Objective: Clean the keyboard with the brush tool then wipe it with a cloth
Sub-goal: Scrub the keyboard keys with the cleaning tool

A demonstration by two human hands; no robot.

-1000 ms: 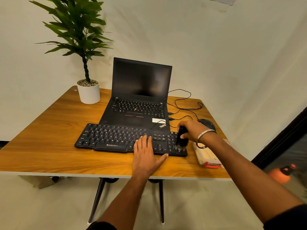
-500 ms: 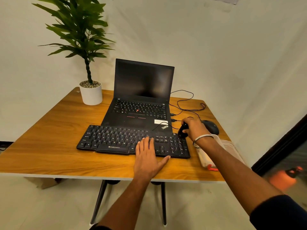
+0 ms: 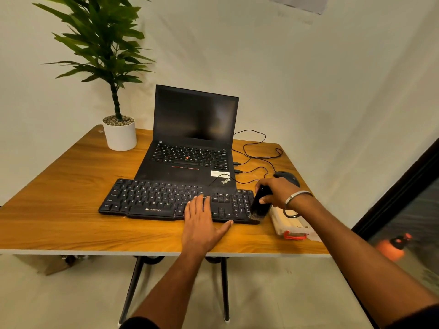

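Now the brush (image 3: 259, 205) is back down at the near right corner of the keyboard (image 3: 175, 200), its bristles touching the last keys of the number pad. Half a second ago the right hand (image 3: 275, 193) was up at the keyboard's far right edge, and a second ago it was low at this same corner, so it looks like short strokes running up and down the number pad. The right hand grips the black brush body with fingers and thumb curled round it, bristles pointing toward the near edge.

The left hand (image 3: 202, 222) lies flat, fingers straight and together, fingertips on the keys to the right of the keyboard's middle and palm over its near edge, thumb spread to the right. It has not shifted over the last second and seems to steady the keyboard.

By my judgement, brushing has only reached the right end; the long run of letter keys to the left looks yet to be done. Just right of the keyboard lies a pale folded cloth (image 3: 292, 224), untouched, partly under the right wrist. Behind the keyboard sits an open laptop (image 3: 190, 138), its front edge touching the keyboard.
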